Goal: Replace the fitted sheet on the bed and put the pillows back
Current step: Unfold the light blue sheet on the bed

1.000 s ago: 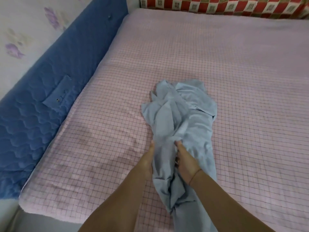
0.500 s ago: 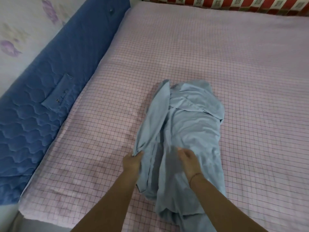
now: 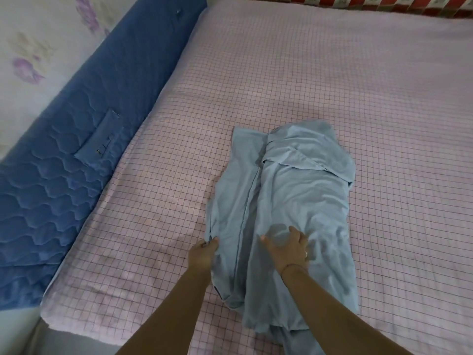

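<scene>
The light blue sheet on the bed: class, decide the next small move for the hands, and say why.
Probably draw the left hand out toward the blue quilted panel, opening the fold. The light blue sheet lies bunched in a narrow pile; the left hand pinches its left edge, and the right hand is spread open over its middle.

A blue quilted panel (image 3: pixel 76 155) runs diagonally from seven to eleven o'clock, with a stitched blue patch (image 3: pixel 98 143) on it. Floral wallpaper (image 3: pixel 38 47) fills ten o'clock. A red checked cloth (image 3: pixel 384 2) edges one o'clock.
</scene>
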`<state>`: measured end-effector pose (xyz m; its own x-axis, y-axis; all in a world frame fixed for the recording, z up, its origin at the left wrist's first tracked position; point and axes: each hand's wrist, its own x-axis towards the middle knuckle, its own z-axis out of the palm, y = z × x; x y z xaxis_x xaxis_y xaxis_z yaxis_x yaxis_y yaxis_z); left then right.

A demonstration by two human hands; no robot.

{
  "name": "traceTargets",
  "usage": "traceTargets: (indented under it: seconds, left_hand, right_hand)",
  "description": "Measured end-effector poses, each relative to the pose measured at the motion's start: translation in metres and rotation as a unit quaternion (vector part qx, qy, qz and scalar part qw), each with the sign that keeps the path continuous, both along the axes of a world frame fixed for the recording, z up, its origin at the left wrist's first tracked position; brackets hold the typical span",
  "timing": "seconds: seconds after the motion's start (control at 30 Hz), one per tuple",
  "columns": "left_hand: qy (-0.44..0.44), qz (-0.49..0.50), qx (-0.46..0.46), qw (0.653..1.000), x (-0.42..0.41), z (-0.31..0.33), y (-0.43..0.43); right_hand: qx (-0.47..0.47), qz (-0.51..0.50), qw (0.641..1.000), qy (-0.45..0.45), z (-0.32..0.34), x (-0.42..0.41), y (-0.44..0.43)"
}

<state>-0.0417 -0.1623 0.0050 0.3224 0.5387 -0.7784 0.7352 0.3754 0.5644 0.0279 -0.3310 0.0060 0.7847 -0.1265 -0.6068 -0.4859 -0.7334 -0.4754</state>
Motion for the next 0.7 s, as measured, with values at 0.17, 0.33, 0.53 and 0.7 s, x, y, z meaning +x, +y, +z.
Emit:
traceTargets:
  seconds: [0.17,0.33,0.53,0.7]
  left_hand:
    - [0.006,-0.024,-0.025,0.999,0.006,0.004,0.000]
    - [0.003,-0.045,-0.032,0.998,0.014,0.004,0.000]
    - [0.000,-0.044,0.024,0.999,0.016,-0.002,0.002]
    - [0.000,-0.001,0.086,0.996,0.020,-0.006,-0.001]
  right_hand:
    - [-0.059,0.018,0.998,-0.005,0.003,-0.001,0.017]
    - [-0.092,0.044,0.995,-0.010,0.001,-0.002,0.041]
    - [-0.096,0.042,0.994,0.024,-0.010,0.008,0.041]
    - [0.028,-0.034,0.999,-0.009,-0.016,0.014,0.019]
